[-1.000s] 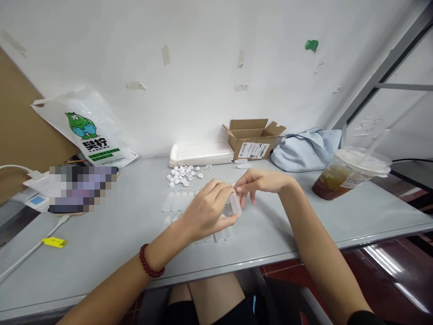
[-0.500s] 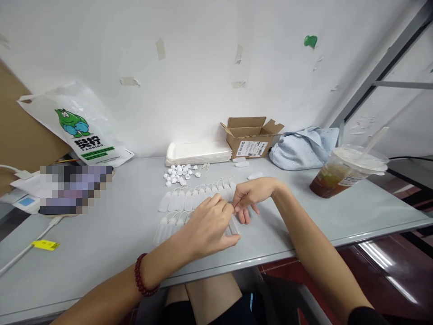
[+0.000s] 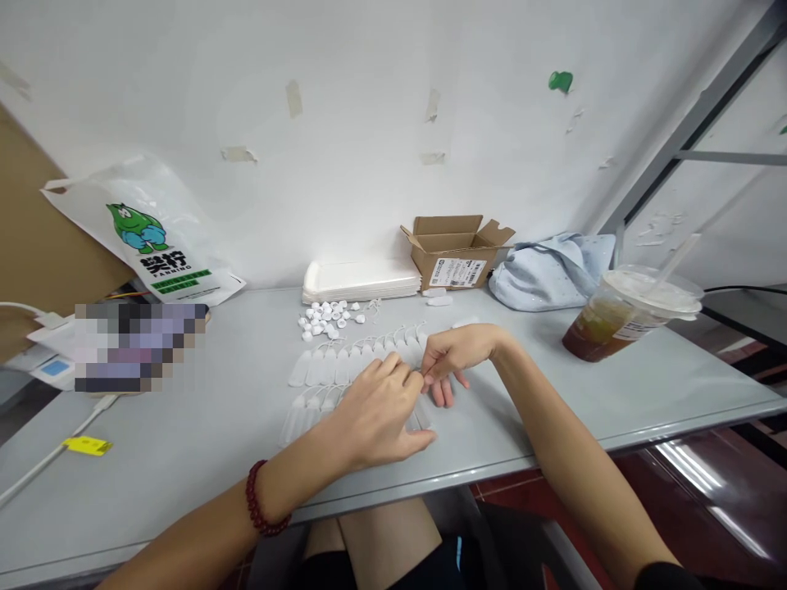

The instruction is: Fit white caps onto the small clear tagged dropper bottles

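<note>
My left hand (image 3: 382, 410) is bent over the right end of the front row of clear plastic tubes (image 3: 298, 422), its fingers curled and its thumb stretched out to the right. My right hand (image 3: 456, 354) meets it fingertip to fingertip, thumb and index finger pinched and the other fingers hanging loosely. Whatever lies between the fingertips is hidden. Behind my hands runs a second row of translucent flat bottles (image 3: 335, 366) with thin white string loops (image 3: 388, 334) at their tops. Loose white caps (image 3: 323, 316) are heaped beyond them.
A stack of white trays (image 3: 362, 281) and an open cardboard box (image 3: 458, 254) stand against the wall. To the right are a blue cloth bag (image 3: 550, 270) and a drink cup (image 3: 615, 319) with a straw. A plastic bag (image 3: 153, 238), blurred phone (image 3: 141, 348) and cable (image 3: 46, 459) lie left.
The view has tilted very slightly. Both hands keep nearly the same place and pose, fingertips together; the rows of bottles and tubes look unchanged.
</note>
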Demonstrator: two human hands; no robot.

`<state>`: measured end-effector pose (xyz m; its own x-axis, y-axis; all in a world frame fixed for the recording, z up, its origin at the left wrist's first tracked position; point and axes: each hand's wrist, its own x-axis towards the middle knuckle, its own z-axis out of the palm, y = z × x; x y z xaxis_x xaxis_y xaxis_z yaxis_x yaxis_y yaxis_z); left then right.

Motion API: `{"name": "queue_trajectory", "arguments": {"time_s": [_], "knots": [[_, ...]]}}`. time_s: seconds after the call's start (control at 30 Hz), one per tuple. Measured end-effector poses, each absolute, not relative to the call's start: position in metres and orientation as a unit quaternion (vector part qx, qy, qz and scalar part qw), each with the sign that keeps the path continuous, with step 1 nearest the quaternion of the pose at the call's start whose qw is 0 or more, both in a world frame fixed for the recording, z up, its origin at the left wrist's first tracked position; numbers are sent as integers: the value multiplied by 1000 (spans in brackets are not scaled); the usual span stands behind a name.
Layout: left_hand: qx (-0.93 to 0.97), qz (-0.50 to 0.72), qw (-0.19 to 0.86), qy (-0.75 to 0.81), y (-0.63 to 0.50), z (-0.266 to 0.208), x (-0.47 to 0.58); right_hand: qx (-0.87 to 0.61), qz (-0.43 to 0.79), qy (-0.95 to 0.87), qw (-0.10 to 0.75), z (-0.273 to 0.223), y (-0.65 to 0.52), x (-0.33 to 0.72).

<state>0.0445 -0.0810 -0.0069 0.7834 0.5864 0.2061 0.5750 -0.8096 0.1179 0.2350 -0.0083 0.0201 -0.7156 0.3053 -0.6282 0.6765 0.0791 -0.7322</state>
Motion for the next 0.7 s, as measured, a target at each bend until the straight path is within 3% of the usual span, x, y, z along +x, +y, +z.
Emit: {"name": "queue_trajectory", "arguments": {"time_s": [0.43,0.7], "knots": [[951,99,19,293,-79,-7,44,353,-586,712,158,21,-9,235],[946,146,29,289,-77,-8,42,351,-587,713,152,22,-8,235]]}}
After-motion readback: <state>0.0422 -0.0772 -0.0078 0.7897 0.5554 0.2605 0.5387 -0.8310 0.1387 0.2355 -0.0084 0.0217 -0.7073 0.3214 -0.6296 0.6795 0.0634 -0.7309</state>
